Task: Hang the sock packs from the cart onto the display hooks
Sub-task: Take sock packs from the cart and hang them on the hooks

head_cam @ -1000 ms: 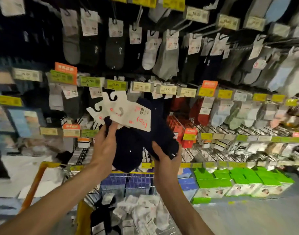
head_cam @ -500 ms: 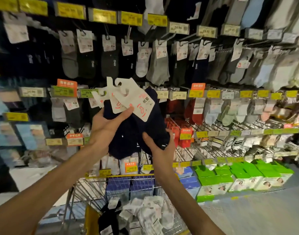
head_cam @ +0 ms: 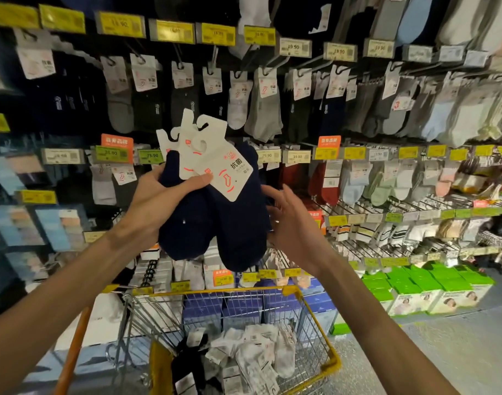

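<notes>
In the middle of the frame the left hand [head_cam: 155, 198] grasps a bunch of navy sock packs [head_cam: 215, 223], thumb pressed on the white cards [head_cam: 209, 155] that fan out above them. Straight above, the display hooks [head_cam: 215, 57] in the upper row each carry hanging socks.

To the right of the bunch the right hand [head_cam: 289, 220] is released, fingers spread at the edge of the dark fabric. I cannot tell whether they touch it.

To my eye, the step is to peel off one pack. The free hand should pinch a single card near its cut-out, draw it clear of the fan, then slide the cut-out squarely along a hook holding matching socks, while the left hand keeps the rest together.

Further right and low sits the cart [head_cam: 326, 346], with more packs heaped inside.

By count: two hands, one cart, and at least three cards in the fan, perhaps a fourth behind. The heap is too jumbled to count.
</notes>
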`<state>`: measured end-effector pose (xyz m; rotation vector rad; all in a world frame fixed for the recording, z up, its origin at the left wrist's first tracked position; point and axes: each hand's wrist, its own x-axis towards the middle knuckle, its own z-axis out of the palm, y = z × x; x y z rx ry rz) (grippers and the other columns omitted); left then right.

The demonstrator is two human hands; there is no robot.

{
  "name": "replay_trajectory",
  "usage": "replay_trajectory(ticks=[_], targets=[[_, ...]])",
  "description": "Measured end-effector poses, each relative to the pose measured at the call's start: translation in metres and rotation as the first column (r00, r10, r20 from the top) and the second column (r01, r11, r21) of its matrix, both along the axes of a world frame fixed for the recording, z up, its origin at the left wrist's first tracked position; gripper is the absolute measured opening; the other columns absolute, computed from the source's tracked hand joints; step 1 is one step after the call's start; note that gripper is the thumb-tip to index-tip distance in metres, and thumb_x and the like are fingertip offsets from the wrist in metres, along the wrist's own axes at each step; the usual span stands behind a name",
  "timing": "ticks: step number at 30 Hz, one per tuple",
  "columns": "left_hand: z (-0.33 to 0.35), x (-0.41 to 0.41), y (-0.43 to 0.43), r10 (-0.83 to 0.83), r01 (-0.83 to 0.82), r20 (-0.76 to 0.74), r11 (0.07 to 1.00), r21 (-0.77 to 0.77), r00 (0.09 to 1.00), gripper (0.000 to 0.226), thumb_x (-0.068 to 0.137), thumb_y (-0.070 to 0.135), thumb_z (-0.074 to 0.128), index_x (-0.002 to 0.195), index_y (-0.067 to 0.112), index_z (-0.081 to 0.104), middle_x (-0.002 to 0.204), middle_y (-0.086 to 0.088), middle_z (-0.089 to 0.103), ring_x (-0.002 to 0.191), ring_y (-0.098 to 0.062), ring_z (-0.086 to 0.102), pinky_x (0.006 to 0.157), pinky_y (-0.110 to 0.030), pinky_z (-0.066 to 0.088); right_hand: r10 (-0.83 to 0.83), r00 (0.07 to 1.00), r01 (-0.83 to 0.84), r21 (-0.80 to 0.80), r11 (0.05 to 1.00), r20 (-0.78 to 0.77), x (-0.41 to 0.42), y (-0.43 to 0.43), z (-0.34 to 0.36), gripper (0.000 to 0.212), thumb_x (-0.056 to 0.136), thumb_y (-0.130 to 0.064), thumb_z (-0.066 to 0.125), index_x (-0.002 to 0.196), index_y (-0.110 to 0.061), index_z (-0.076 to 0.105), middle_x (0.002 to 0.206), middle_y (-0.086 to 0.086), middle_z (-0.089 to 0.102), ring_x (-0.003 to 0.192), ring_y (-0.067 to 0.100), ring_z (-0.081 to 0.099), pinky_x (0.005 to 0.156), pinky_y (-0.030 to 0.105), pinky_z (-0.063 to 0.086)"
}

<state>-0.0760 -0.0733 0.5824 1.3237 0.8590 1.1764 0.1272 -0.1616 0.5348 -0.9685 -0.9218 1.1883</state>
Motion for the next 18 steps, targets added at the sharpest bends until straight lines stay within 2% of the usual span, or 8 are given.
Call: replay_trajectory(ticks=[3, 6, 8, 12, 15, 18], targets=[[0.000, 0.000, -0.003, -0.028, 0.028, -0.019, 0.999, -0.017, 0.999, 0.039, 0.067, 0.024, 0.086, 0.101, 0.029, 0.069, 0.093, 0.010, 0.077, 0.084, -0.009, 0.074, 0.071, -0.030, 0.057, 0.044, 0.991, -0.042, -0.023, 0.999, 0.126, -0.007, 0.001, 0.011, 0.050, 0.089, -0.059, 0.052, 0.133, -0.037, 0.053, 0.134, -0.006, 0.059, 0.124, 0.015, 0.056, 0.102, 0.040, 0.048], [-0.001, 0.000, -0.005, -0.069, 0.068, -0.031, 0.997, -0.026, 0.997, 0.039, 0.069, 0.022, 0.085, 0.104, 0.027, 0.068, 0.093, 0.010, 0.077, 0.083, -0.009, 0.074, 0.065, -0.026, 0.057, 0.041, 0.967, -0.035, -0.027, 0.999, 0.251, -0.015, 0.001, 0.022, 0.033, 0.091, -0.036, 0.065, 0.123, -0.035, 0.057, 0.114, -0.013, 0.070, 0.107, 0.008, 0.067, 0.090, 0.033, 0.056], [0.000, -0.002, -0.006, -0.089, 0.088, -0.041, 0.996, -0.020, 0.995, 0.042, 0.069, 0.022, 0.085, 0.107, 0.025, 0.068, 0.094, 0.010, 0.077, 0.083, -0.009, 0.074, 0.062, -0.024, 0.058, -0.018, 0.957, 0.017, 0.005, 1.000, 0.288, -0.016, 0.002, 0.023, 0.034, 0.088, -0.024, 0.071, 0.120, -0.030, 0.061, 0.111, -0.009, 0.072, 0.102, 0.010, 0.069, 0.087, 0.032, 0.058], [-0.006, -0.008, -0.004, -0.106, 0.106, -0.055, 0.994, -0.007, 0.993, 0.041, 0.075, 0.025, 0.082, 0.114, 0.022, 0.068, 0.101, 0.007, 0.076, 0.088, -0.009, 0.073, 0.068, -0.025, 0.058, -0.039, 0.975, 0.032, 0.037, 0.999, 0.219, -0.014, 0.002, 0.018, 0.038, 0.083, -0.013, 0.075, 0.119, -0.021, 0.065, 0.113, 0.001, 0.072, 0.102, 0.019, 0.070, 0.084, 0.035, 0.058], [-0.013, -0.012, 0.002, -0.053, 0.053, 0.003, 0.998, -0.038, 0.999, 0.035, 0.080, 0.028, 0.078, 0.113, 0.025, 0.067, 0.099, 0.009, 0.076, 0.084, -0.006, 0.073, 0.063, -0.020, 0.057, -0.215, 0.963, 0.203, 0.089, 0.975, 0.161, -0.013, -0.001, 0.013, 0.038, 0.079, -0.011, 0.078, 0.115, -0.017, 0.067, 0.109, 0.001, 0.074, 0.100, 0.022, 0.071, 0.084, 0.040, 0.059], [-0.021, -0.015, 0.007, -0.007, 0.009, 0.038, 0.998, -0.060, 0.999, 0.030, 0.084, 0.025, 0.075, 0.113, 0.027, 0.066, 0.098, 0.011, 0.076, 0.082, -0.005, 0.073, 0.067, -0.023, 0.057, -0.495, 0.857, 0.451, 0.255, 0.855, 0.143, -0.012, -0.006, 0.013, 0.028, 0.079, -0.010, 0.079, 0.105, -0.013, 0.068, 0.102, 0.000, 0.075, 0.096, 0.018, 0.072, 0.079, 0.041, 0.060]])
